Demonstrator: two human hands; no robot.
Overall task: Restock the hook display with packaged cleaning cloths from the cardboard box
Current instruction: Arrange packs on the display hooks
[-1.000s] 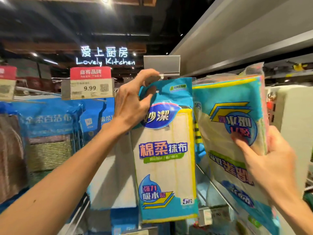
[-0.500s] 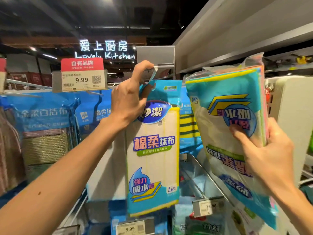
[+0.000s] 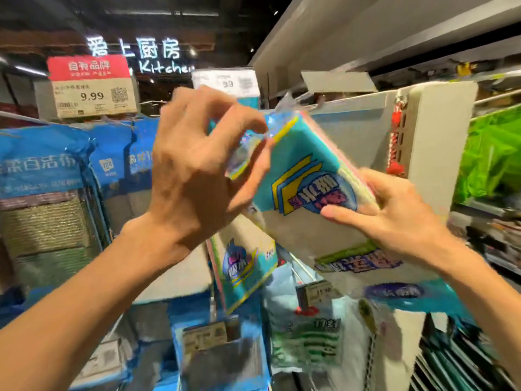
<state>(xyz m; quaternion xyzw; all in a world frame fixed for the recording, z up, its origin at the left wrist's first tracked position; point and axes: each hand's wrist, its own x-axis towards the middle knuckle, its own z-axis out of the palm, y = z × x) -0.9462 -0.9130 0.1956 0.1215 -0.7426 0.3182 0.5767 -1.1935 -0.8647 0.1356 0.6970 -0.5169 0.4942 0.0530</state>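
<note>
The right hand [image 3: 394, 218] gripped the tilted pack of cleaning cloths [image 3: 298, 230], steadying it before the hanging packs [image 3: 242, 266]. The left hand [image 3: 197, 170] pinched its clear header, probably seeking the hook hole, which blur hid.

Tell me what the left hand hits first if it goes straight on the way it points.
The pack held by the right hand; the left hand seems to curl round its top corner, though blur hides the contact.

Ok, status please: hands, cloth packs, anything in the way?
Left hand pinches the cloth packs at top. Right hand grips their side. Not hooked yet. One hung pack behind.
</note>
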